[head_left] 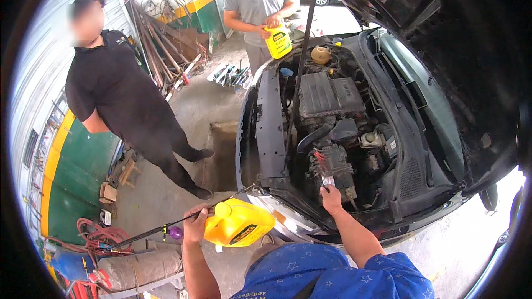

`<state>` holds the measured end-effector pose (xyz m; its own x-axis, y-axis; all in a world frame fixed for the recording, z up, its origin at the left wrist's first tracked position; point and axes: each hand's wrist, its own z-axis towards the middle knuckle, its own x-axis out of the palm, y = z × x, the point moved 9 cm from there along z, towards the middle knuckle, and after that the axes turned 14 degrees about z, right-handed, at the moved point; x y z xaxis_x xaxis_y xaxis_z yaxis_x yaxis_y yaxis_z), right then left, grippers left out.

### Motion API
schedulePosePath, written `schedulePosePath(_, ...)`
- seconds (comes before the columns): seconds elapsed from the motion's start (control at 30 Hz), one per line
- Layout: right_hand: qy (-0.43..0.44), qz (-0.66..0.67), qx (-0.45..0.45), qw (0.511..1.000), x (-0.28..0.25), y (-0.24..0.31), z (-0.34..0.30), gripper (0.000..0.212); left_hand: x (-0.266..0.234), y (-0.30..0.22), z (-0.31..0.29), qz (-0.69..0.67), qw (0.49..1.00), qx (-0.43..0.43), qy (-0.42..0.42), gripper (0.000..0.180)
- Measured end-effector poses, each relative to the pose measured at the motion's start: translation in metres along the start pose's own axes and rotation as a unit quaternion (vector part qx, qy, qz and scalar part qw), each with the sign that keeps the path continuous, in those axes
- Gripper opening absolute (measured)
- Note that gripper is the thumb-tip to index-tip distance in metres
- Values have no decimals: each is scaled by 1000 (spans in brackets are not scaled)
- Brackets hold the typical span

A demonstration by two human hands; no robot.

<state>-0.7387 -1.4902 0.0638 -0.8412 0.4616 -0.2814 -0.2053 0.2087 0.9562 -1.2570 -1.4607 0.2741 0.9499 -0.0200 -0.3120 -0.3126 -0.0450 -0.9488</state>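
Note:
My left hand [195,223] is closed at the handle side of a yellow plastic jug [239,223], which hangs tilted beside the car's front corner. A thin black rod [138,236] crosses behind or through that hand; I cannot tell whether my fingers also grip it. My right hand [331,198] reaches over the engine bay, fingers pinched on a small white-and-red tag-like piece [327,180]. The piece lies against a black box [334,163] with red strands on top. Farther back is the black engine cover [324,94].
The raised hood [460,50] hangs on the right, with its prop rod [302,66] across the bay. A person in black [124,77] stands left of a floor pit [221,158]. Another person [257,8] holds a yellow jug [278,41]. Red hose [102,232] lies by a tank [141,268].

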Motion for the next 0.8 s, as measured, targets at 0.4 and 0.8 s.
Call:
schedulePosePath(0.4, -4, 11, -35, 999, 1, 10, -5, 23, 1, 4, -8, 2, 1000, 13, 10, 23)
schedulePosePath(0.8, -1, 9, -48, 999, -1, 15, -8, 23, 2, 8, -10, 8, 999, 31, 26, 23)
